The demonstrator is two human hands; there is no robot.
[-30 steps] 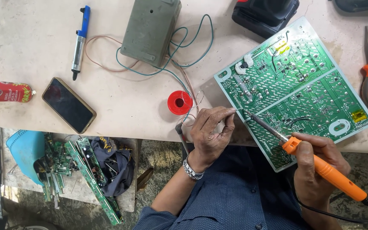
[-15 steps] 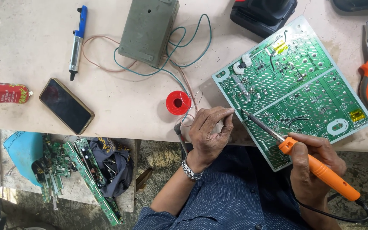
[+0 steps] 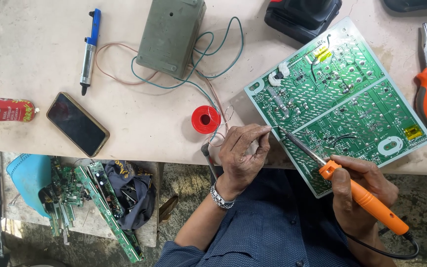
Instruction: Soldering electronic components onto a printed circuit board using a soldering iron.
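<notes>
The right hand [image 3: 359, 195] is gripping an orange soldering iron [image 3: 344, 183], its tip touching the near edge of the green circuit board [image 3: 339, 99], which is lying on the counter [image 3: 139, 128] and overhanging its front edge. The left hand [image 3: 243, 153] is pinching thin solder wire [image 3: 272, 128] against that tip. Just left of it a red solder spool [image 3: 205, 119] is sitting, with a grey box [image 3: 170, 34], phone [image 3: 77, 123] and blue pen-like tool [image 3: 89, 49] farther off.

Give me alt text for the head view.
The right hand holds an orange soldering iron to a green circuit board, while the left hand pinches solder wire at its tip. A red solder spool lies nearby.
</notes>
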